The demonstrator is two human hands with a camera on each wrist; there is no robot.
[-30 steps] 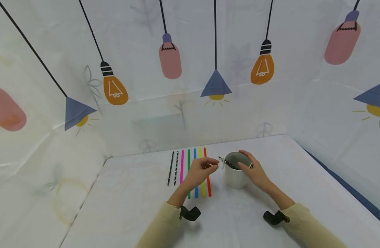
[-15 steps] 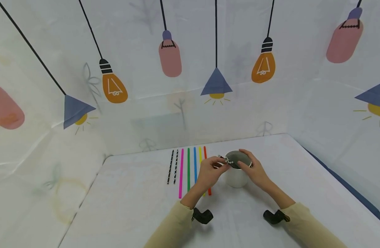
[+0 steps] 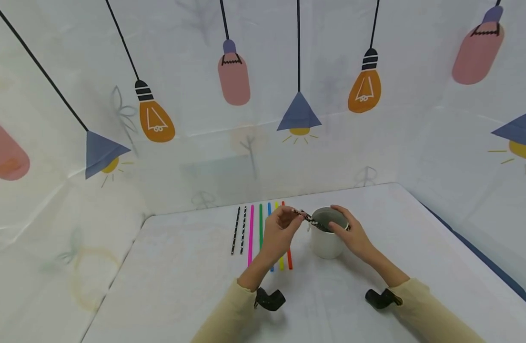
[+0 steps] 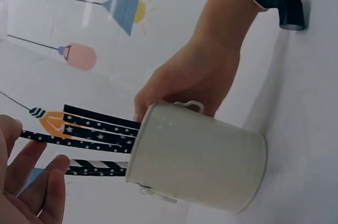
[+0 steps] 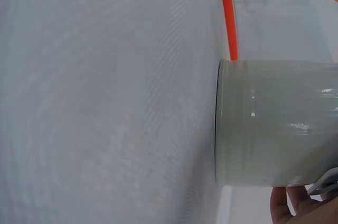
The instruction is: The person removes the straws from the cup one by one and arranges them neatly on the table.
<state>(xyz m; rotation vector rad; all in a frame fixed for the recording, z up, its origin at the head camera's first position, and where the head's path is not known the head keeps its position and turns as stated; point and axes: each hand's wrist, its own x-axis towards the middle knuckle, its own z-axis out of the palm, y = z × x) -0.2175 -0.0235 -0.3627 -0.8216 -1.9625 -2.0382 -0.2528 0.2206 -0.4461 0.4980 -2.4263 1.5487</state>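
My left hand [image 3: 277,238] is just left of a white metal bucket [image 3: 326,247], pinching the upper end of a black straw with white dots [image 4: 74,142]. That straw slants out of the bucket's mouth. Several other black straws with white patterns [image 4: 100,117] lean on the rim, sticking out of the bucket in the left wrist view; their lower ends are hidden inside. From the right, my right hand [image 3: 355,240] holds the bucket at its rim, thumb on the near side and fingers beyond. The bucket stands upright on the white table.
Left of the bucket lies a row of straws: two black dotted ones [image 3: 236,231], a pink one [image 3: 251,233], a green one [image 3: 260,224], and blue, yellow and red ones [image 3: 290,259] partly behind my left hand. White cloth walls [image 3: 194,176] with printed lamps enclose the table.
My left hand moved right to the straws at the bucket's rim, then back left and slightly up with one straw end pinched. My right hand has stayed on the bucket.
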